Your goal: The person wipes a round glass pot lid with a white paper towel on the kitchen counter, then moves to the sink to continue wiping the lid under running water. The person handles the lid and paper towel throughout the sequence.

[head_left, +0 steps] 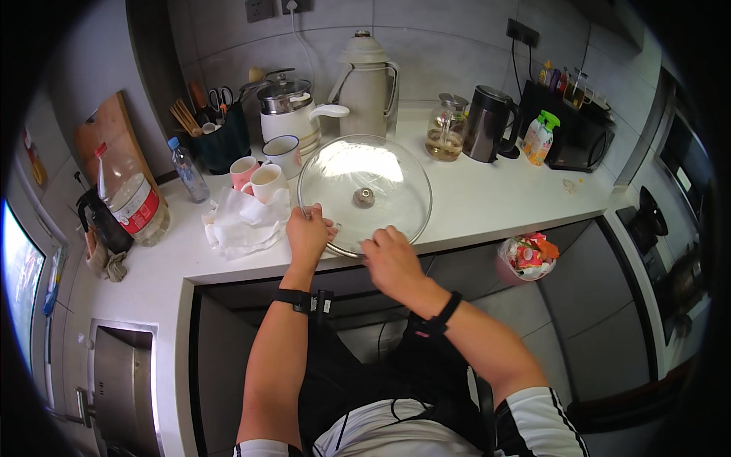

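A round glass pot lid point(394, 211) with a metal rim and a round knob sits over the white counter in front of me. My left hand point(308, 234) grips its rim at the lower left, thumb on top. At the lower edge of the lid, my right hand point(394, 257) has its fingers bent at the rim; whether they hold a cloth or anything else is hidden. Left of the lid lies crumpled white paper or cloth point(245, 223), touching a white mug point(267, 183). A pink mug point(243, 171) and a blue-rimmed enamel mug point(282, 154) stand behind.
Behind are a white electric pot point(285, 123), a large thermos jug point(365, 85), a glass pitcher point(444, 134) and a dark kettle point(488, 125). Bottles point(137, 211) stand at left, near a sink point(125, 371). A full waste bin point(525, 263) is below the counter's edge at right.
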{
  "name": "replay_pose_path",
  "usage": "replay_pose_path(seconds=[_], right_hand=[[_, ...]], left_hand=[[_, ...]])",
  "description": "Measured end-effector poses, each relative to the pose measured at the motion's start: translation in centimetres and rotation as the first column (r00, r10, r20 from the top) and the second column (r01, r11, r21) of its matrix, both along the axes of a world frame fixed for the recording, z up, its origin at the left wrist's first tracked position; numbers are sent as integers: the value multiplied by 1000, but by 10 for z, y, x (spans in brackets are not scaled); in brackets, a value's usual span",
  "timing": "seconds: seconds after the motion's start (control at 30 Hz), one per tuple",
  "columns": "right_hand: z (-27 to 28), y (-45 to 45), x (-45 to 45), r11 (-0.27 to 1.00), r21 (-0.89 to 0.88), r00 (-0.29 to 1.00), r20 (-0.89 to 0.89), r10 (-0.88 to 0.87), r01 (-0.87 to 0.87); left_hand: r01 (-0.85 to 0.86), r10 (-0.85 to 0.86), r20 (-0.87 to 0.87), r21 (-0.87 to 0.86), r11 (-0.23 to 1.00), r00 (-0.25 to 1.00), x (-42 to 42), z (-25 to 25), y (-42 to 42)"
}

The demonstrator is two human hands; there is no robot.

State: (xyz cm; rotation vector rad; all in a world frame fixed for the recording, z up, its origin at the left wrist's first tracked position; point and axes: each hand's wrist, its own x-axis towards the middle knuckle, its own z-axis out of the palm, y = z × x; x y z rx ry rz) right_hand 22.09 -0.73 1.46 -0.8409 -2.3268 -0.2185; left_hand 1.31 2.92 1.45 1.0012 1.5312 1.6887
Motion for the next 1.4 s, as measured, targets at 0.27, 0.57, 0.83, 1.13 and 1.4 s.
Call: replay_pose_path(seconds=[0.27, 0.57, 0.83, 1.13, 1.4], right_hand=[[2, -4, -24, 996, -85, 1000, 9, -18, 19], [15, 14, 63, 999, 20, 989, 147, 33, -36], [1, 2, -58, 997, -26, 997, -49, -67, 66], [10, 11, 53, 995, -50, 991, 99, 91, -87], [4, 7, 29, 1000, 10, 999, 42, 18, -19]], left_hand=[[-40, 32, -118, -66, 997, 993, -4, 4, 3], [-35, 30, -93, -49, 998, 995, 4, 8, 3], [-40, 35, -257, -14, 999, 966, -11, -6, 8], [-41, 34, -98, -65, 997, 995, -7, -4, 6], [-44, 40, -70, -60, 997, 997, 1, 1, 9]])
